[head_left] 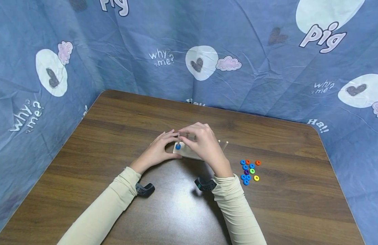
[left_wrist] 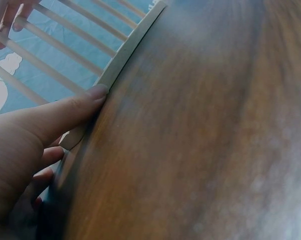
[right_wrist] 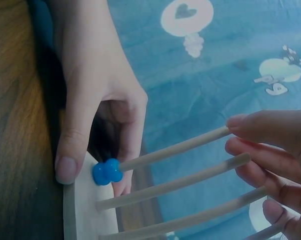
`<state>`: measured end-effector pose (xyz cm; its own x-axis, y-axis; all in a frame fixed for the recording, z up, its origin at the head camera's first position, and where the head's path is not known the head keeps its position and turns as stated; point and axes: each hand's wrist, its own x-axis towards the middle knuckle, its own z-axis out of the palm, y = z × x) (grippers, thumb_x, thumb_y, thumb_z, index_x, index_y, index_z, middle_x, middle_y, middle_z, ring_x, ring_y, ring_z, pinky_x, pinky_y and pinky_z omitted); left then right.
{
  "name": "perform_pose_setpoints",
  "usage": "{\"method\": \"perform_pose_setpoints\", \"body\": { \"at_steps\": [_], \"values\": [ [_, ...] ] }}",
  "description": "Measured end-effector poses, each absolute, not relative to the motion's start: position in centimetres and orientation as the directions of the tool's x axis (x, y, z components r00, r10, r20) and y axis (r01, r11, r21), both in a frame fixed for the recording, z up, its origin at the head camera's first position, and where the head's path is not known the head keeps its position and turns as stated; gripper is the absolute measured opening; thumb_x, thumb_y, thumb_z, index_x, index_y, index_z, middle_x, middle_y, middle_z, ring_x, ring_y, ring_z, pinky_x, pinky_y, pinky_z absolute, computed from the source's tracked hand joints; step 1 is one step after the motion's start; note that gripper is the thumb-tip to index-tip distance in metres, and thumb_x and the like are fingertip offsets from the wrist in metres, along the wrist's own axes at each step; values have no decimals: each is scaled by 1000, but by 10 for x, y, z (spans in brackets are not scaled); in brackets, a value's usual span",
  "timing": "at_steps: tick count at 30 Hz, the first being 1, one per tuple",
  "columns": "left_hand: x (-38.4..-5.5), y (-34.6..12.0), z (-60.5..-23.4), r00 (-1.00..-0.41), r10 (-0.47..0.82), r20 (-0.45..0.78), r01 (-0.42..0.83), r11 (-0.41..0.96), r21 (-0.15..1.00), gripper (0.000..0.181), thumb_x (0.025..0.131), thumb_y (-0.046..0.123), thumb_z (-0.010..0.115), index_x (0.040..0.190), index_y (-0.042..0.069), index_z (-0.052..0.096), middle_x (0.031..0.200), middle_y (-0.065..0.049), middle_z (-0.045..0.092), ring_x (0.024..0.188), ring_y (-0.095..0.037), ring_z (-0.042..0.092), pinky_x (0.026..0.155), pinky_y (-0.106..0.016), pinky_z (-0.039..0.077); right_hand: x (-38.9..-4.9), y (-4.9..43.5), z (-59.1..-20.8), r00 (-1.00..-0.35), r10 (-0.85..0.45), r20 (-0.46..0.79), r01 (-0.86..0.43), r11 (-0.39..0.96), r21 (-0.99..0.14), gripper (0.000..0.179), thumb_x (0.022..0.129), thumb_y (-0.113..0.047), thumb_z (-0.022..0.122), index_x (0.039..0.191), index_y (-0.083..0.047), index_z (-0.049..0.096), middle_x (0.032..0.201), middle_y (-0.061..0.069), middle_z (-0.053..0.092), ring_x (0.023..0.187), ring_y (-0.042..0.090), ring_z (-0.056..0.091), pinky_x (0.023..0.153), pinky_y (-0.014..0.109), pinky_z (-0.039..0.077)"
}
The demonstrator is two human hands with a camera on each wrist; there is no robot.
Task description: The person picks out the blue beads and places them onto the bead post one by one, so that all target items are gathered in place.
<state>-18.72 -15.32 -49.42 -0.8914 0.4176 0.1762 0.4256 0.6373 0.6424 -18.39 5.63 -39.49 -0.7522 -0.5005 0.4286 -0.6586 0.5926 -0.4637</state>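
Observation:
A pale wooden peg board (head_left: 190, 153) with several upright pegs stands in front of me. At its left end my left hand (head_left: 156, 149) grips the base, thumb (left_wrist: 75, 107) along the near edge and other fingers behind. Two small blue rings (right_wrist: 108, 171) sit low on the leftmost peg (right_wrist: 175, 149), close together by the base. My right hand (head_left: 205, 141) is raised over the board, its bent fingertips (right_wrist: 236, 121) parted at the top of that peg. No ring shows between these fingers.
Loose rings lie on the wooden table (head_left: 286, 204) right of the board: several blue rings (head_left: 243, 177), plus orange rings (head_left: 258, 163), a purple ring (head_left: 246, 172), a green ring (head_left: 252, 171) and a yellow ring (head_left: 256, 178). A patterned blue cloth (head_left: 140, 75) hangs behind the table.

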Motion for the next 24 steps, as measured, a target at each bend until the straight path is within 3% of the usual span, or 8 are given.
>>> {"method": "perform_pose_setpoints", "body": {
  "at_steps": [8, 17, 24],
  "values": [
    [-188, -154, -493, -893, 418, 168, 421, 641, 642, 68, 77, 44, 86, 134, 14, 64, 153, -9, 51, 153, -28, 34, 132, -49, 15, -185, 57, -394, -741, -507, 441, -672, 578, -463, 17, 89, -21, 77, 105, -15, 79, 101, -2, 80, 95, 13, 69, 83, 38, 51],
    [-187, -153, -492, -898, 413, 150, 406, 651, 642, 67, 78, 43, 85, 134, 15, 64, 154, -7, 51, 153, -27, 32, 132, -49, 15, -184, 62, -393, -752, -510, 417, -659, 583, -475, 18, 90, -22, 76, 106, -15, 79, 101, 0, 79, 97, 14, 68, 92, 43, 51],
    [-186, -152, -492, -898, 410, 161, 411, 647, 643, 63, 77, 41, 87, 128, 10, 67, 152, -9, 53, 152, -28, 35, 131, -50, 18, -180, 72, -388, -752, -492, 438, -658, 586, -473, 19, 89, -20, 77, 107, -15, 78, 103, -3, 79, 99, 14, 68, 93, 39, 51]
  ]
}}
